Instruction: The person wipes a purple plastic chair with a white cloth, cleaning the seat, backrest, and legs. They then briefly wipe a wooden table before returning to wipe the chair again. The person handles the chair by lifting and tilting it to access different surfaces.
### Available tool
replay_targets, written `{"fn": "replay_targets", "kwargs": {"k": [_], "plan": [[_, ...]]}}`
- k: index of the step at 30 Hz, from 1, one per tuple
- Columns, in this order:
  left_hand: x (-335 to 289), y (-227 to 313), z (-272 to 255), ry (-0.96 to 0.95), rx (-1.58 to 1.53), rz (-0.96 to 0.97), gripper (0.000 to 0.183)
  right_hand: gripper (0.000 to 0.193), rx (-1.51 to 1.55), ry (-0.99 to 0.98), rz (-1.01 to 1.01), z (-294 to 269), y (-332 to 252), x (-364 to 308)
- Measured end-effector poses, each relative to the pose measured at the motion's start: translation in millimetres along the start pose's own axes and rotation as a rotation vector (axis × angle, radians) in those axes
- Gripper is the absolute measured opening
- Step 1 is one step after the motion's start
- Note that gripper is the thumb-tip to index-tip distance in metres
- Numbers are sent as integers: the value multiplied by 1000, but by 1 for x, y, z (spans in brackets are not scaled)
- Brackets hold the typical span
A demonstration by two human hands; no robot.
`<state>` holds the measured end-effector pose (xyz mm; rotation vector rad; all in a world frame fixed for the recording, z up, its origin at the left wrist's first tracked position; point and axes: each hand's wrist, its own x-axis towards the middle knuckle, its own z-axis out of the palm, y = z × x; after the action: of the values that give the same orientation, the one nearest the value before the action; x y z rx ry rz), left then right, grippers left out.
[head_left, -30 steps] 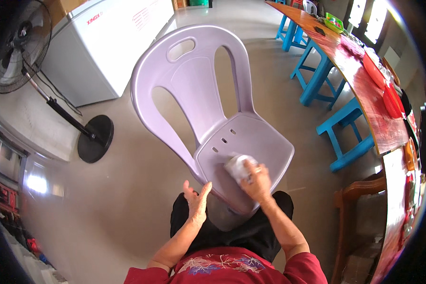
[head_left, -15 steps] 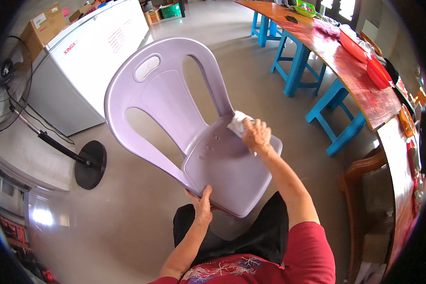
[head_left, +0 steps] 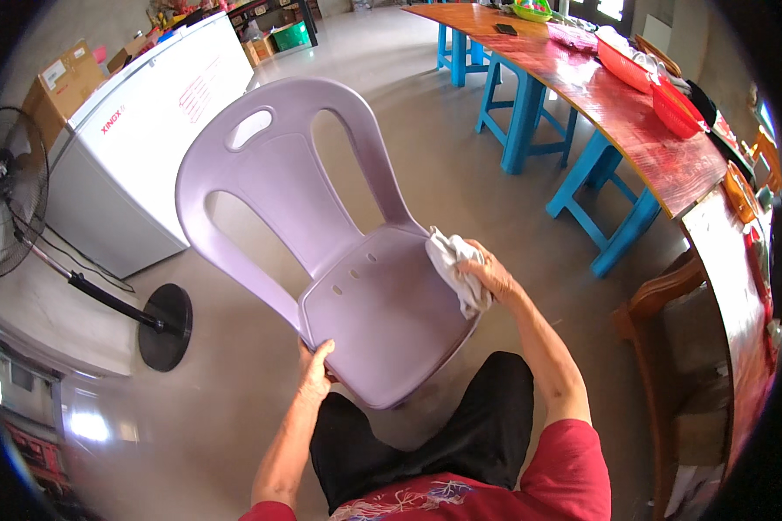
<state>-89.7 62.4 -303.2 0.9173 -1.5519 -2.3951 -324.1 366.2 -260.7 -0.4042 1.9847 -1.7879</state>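
A light purple plastic chair (head_left: 382,317) is in front of me, its slotted backrest pointing away to the upper left. My left hand (head_left: 315,369) grips the near left edge of the seat, thumb on top and the fingers mostly hidden beneath. At the seat's right edge, my right hand (head_left: 490,274) is closed on a crumpled white cloth (head_left: 453,269). The cloth lies against the seat's side, near the foot of the backrest. The chair's legs are hidden under the seat.
A white chest freezer (head_left: 156,130) with a cardboard box (head_left: 65,82) on it stands at the left. Near it is a standing fan with a round black base (head_left: 165,326). To the right, a long wooden table (head_left: 573,78) carries red baskets (head_left: 676,108), with blue stools (head_left: 523,122) beneath.
My right hand has moved the cloth from the top of the seat to its right edge. The chair has shifted slightly left in view, with my left hand still on it.
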Motion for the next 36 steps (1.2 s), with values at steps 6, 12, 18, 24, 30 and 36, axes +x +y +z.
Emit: {"fn": "replay_targets", "kwargs": {"k": [6, 12, 18, 24, 30, 36], "plan": [[49, 42, -21, -145, 174, -56, 76, 78, -211, 301, 124, 34, -3, -80], [89, 58, -16, -247, 331, -73, 68, 70, -169, 400, 133, 56, 6, -117], [95, 59, -4, -200, 452, -95, 69, 59, 444, 223, 173, 30, 42, -118], [51, 51, 75, 185, 1173, 835, 53, 45, 707, 284, 106, -7, 43, -105], [-21, 8, 209, -501, 635, 458, 48, 38, 616, 305, -16, 10, 27, -103], [-12, -5, 220, -513, -76, 53, 16, 19, 272, 613, -295, 35, -8, -107]]}}
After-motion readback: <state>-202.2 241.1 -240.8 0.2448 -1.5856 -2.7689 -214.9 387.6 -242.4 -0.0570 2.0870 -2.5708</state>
